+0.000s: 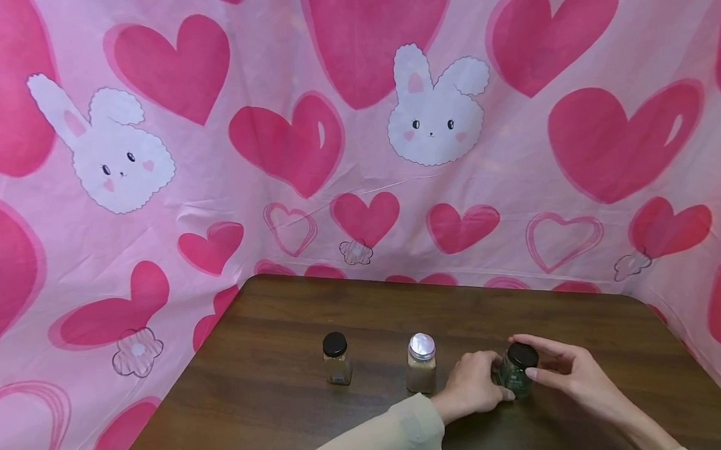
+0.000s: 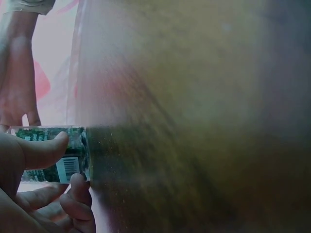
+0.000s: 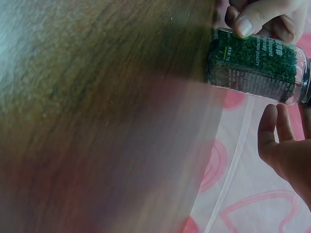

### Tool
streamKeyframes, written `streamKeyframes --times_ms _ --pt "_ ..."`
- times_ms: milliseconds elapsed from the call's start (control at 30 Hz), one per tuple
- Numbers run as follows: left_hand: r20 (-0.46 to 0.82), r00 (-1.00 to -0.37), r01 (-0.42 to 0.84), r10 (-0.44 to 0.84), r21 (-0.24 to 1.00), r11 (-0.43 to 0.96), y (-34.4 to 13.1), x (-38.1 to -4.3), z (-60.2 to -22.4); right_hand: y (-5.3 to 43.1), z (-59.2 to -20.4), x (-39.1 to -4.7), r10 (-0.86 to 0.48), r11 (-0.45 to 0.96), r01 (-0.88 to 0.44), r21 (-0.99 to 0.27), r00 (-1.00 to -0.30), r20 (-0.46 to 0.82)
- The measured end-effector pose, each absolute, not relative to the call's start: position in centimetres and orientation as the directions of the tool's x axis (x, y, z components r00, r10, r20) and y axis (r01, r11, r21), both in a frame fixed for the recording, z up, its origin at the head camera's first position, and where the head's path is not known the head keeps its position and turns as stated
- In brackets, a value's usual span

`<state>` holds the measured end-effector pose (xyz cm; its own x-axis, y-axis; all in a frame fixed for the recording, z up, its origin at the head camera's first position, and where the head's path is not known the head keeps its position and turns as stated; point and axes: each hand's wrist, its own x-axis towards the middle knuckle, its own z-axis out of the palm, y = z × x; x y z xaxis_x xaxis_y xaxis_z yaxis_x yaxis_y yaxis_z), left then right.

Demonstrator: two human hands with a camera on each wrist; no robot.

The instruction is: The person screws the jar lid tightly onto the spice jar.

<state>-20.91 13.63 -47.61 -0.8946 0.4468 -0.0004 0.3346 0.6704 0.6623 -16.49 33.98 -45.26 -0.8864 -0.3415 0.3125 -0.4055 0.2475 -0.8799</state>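
Observation:
A clear spice jar (image 1: pixel 515 378) of chopped green parsley stands upright on the table's right side, under a black lid (image 1: pixel 523 355). My left hand (image 1: pixel 477 381) grips its body from the left; in the left wrist view, the left thumb (image 2: pixel 46 151) lies across the label. On the other side, my right hand (image 1: pixel 575 375) holds the lid between thumb and fingers. The right wrist view shows the parsley jar (image 3: pixel 255 67) with the right hand (image 3: pixel 291 155) beside its lid end, the lid partly cut off by the frame edge.
A white-topped jar (image 1: pixel 422 370) of pale powder stands just left of my left hand. Farther left is a black-lidded jar (image 1: pixel 338 363) with brownish contents. The brown wooden table (image 1: pixel 268 330) meets a pink heart-and-rabbit cloth (image 1: pixel 358 165) behind and at both sides.

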Motion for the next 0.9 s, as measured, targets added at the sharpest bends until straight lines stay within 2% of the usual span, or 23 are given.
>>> streamKeyframes --times_ms 900 --pt "-0.011 -0.887 0.337 0.462 0.67 0.662 13.59 -21.15 -47.54 34.01 -45.35 -16.41 -0.298 0.276 -0.383 -0.881 -0.906 0.3"
